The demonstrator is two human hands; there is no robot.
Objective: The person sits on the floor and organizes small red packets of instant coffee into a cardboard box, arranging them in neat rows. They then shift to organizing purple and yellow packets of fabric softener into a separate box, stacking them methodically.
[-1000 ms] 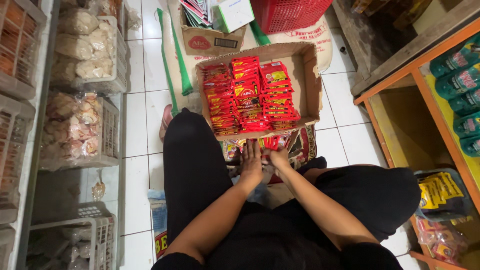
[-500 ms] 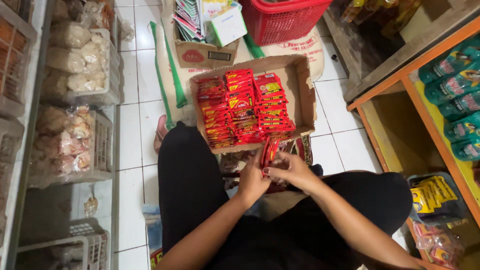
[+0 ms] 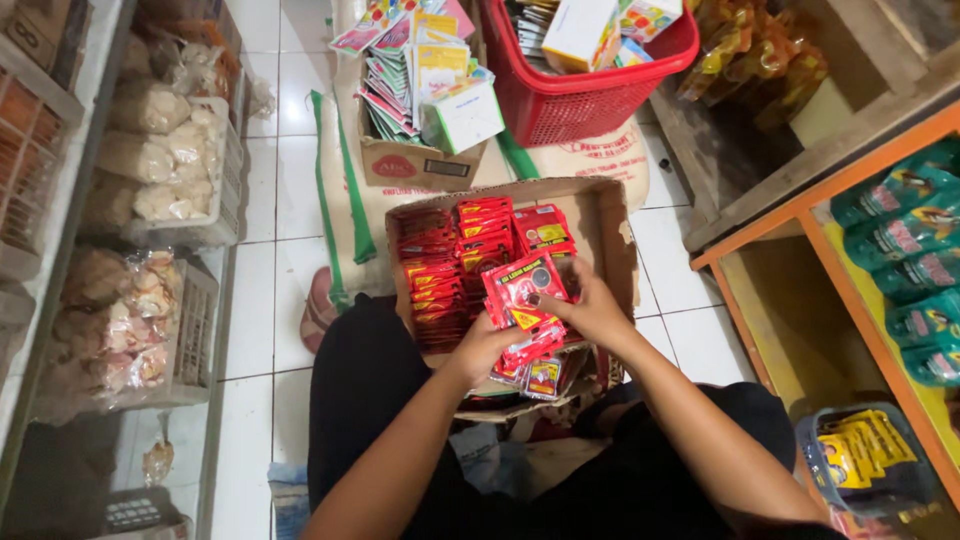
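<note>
I sit on a tiled floor with a brown cardboard box [image 3: 610,215] in front of my knees. Rows of red sachets [image 3: 455,255] fill it. My right hand [image 3: 592,310] grips a stack of red sachets [image 3: 520,295] from the right, held over the box's near edge. My left hand [image 3: 482,348] supports the same stack from below and the left. More sachets [image 3: 540,375] hang under my hands.
A second cardboard box [image 3: 420,165] with packets stands behind, beside a red basket [image 3: 590,100]. Wire racks with bagged snacks [image 3: 165,170] line the left. An orange shelf [image 3: 860,330] with green packs stands at the right. A tray of yellow packs [image 3: 860,450] lies near my right knee.
Both hands have risen from my lap toward the box, lifting a stack of red sachets. The view has tilted forward, showing more of the basket and far box.
</note>
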